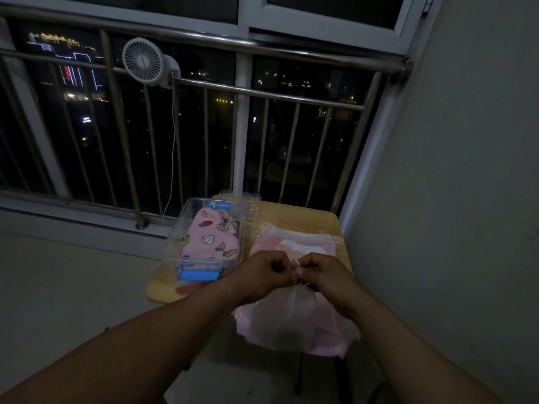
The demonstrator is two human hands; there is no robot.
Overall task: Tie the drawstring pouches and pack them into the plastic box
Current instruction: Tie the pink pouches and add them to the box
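A pale pink drawstring pouch [291, 322] hangs over the near edge of the small wooden table [329, 220]. My left hand [264, 275] and my right hand [323, 275] meet above its gathered neck, and each pinches the thin white drawstring [295, 262]. A loose end of the cord trails down over the pouch. A clear plastic box [175, 243] with blue latches stands on the table's left side. In it lies a tied pink pouch with cartoon prints [210, 240]. More pink pouches [294, 243] lie stacked behind my hands.
The box's clear lid [250, 204] lies at the table's far edge. A metal railing [262, 91] and dark window run behind, with a small white fan [144, 61] clipped to the rail and its cable hanging down. A wall stands close on the right.
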